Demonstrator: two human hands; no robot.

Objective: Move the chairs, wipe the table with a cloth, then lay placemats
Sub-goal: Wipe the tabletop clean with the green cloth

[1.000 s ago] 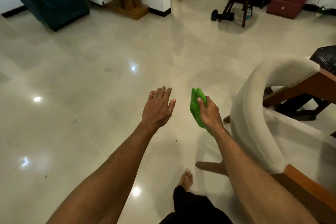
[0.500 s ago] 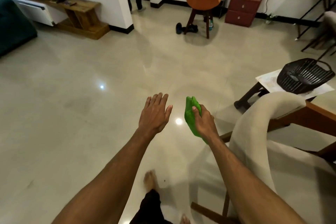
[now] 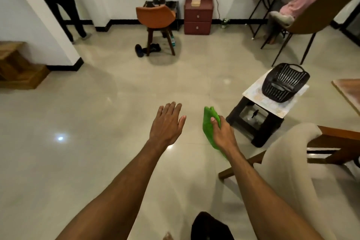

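Observation:
My right hand [image 3: 223, 133] grips a bright green cloth [image 3: 209, 122], folded and held out in front of me over the floor. My left hand [image 3: 166, 122] hovers beside it with straight fingers and holds nothing. A cream-backed chair with a wooden frame [image 3: 288, 163] stands at my lower right, close to my right forearm. A corner of the wooden table [image 3: 348, 89] shows at the right edge. An orange chair [image 3: 155, 17] stands far off by the back wall, and a brown chair [image 3: 315, 19] at the upper right.
A black stool [image 3: 255, 122] right of the cloth carries placemats [image 3: 272, 103] and a black basket [image 3: 284, 82]. A maroon drawer cabinet [image 3: 197, 15] stands against the wall. Shoes [image 3: 146, 48] lie under the orange chair. Another person's legs [image 3: 64, 4] stand at the upper left.
My view has swung right and up: the stool, basket and table corner have come into view and the cream chair has slid lower right. Both hands keep the same pose.

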